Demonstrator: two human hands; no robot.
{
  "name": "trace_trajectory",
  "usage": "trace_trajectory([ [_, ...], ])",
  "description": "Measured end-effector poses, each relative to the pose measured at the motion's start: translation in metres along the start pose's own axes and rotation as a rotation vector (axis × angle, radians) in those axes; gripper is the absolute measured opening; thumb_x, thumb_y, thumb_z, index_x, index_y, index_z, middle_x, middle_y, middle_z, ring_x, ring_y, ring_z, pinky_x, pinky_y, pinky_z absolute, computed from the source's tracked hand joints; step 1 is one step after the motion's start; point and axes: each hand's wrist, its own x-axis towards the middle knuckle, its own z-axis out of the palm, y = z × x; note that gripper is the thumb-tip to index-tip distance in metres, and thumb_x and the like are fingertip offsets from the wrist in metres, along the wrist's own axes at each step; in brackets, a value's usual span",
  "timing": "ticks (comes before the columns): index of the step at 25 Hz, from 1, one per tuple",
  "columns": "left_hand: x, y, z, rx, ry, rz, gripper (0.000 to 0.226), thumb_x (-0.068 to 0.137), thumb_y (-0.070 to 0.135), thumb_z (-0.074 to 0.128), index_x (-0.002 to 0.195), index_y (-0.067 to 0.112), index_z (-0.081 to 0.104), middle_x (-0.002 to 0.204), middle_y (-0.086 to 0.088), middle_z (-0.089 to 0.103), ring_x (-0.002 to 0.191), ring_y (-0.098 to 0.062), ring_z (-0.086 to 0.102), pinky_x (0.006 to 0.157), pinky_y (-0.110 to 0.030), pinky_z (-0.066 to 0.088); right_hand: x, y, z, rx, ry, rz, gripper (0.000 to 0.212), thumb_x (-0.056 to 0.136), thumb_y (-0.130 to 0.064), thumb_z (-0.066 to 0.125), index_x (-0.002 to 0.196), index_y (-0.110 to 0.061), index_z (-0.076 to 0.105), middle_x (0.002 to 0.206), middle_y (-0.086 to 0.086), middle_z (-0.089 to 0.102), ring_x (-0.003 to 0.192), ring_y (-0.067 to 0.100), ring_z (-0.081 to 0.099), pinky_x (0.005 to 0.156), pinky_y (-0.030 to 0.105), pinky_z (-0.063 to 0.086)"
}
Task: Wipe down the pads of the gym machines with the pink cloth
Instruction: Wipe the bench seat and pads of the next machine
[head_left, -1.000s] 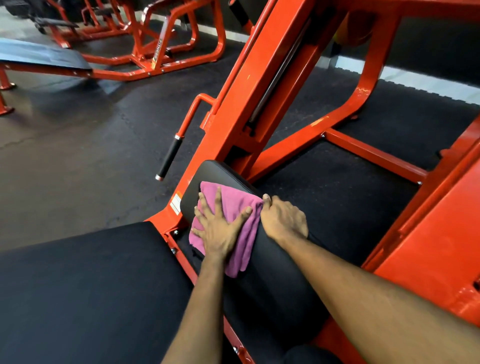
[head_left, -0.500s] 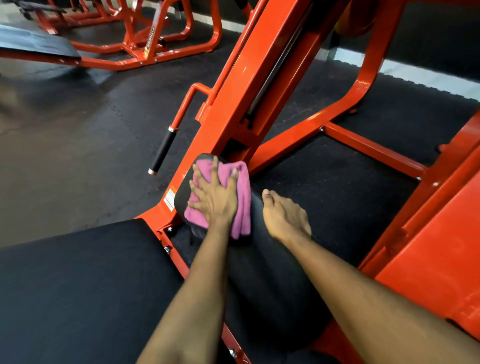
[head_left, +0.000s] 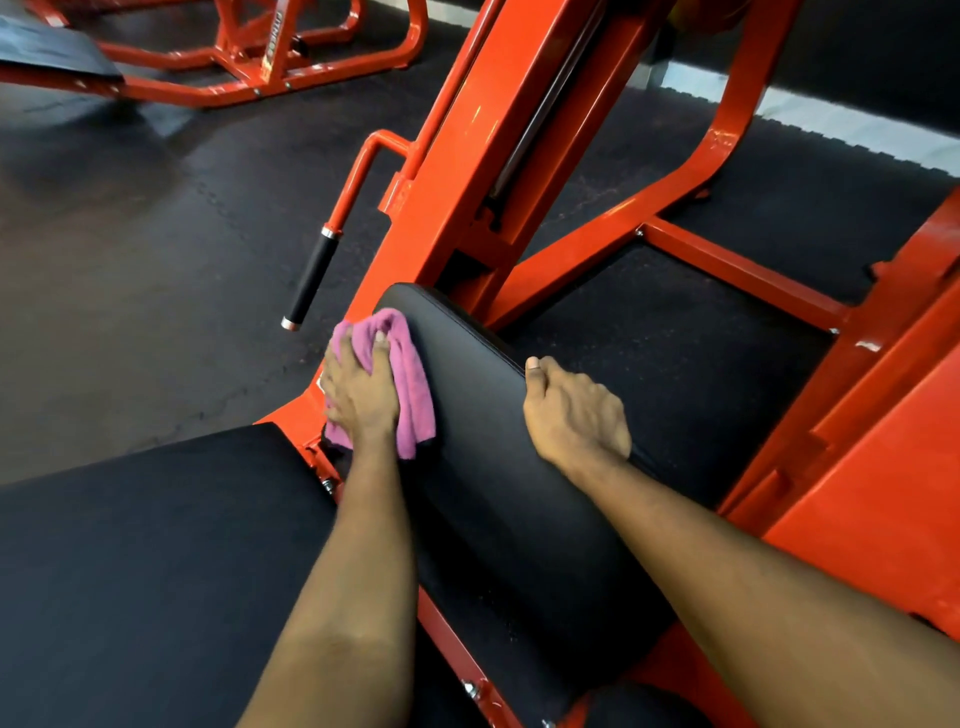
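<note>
Soft, napped cloth (head_left: 415, 395); smooth, faintly shiny leatherette pad (head_left: 478, 415); glossy painted metal frame (head_left: 457, 182); matt, grainy rubber floor (head_left: 156, 260); matt handle sleeve (head_left: 311, 275), bright metal ends.

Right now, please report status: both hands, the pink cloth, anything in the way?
Left hand grips bunched pink terry cloth against left edge of long black vinyl pad. Right hand holds pad's right edge. Pad top otherwise bare.

2 hands (head_left: 361, 400) (head_left: 574, 415), 1 pink cloth (head_left: 410, 374), 2 black pads (head_left: 478, 415) (head_left: 145, 571) beneath the arms, 1 handle grip (head_left: 311, 280)
</note>
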Motion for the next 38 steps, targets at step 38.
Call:
trace_trajectory([
  [38, -0.256, 0.13, 0.036, 0.72, -0.486, 1.04, 0.03, 0.084, 0.056, 0.045, 0.079, 0.029, 0.057, 0.091, 0.005, 0.07, 0.096, -0.023, 0.058, 0.089, -0.042, 0.033, -0.08, 0.213, -0.077, -0.512, 0.397, -0.078, 0.037, 0.089, -0.031, 0.053, 0.115, -0.008, 0.066, 0.155, 0.019, 0.042, 0.155, 0.032, 0.009, 0.123, 0.057, 0.006],
])
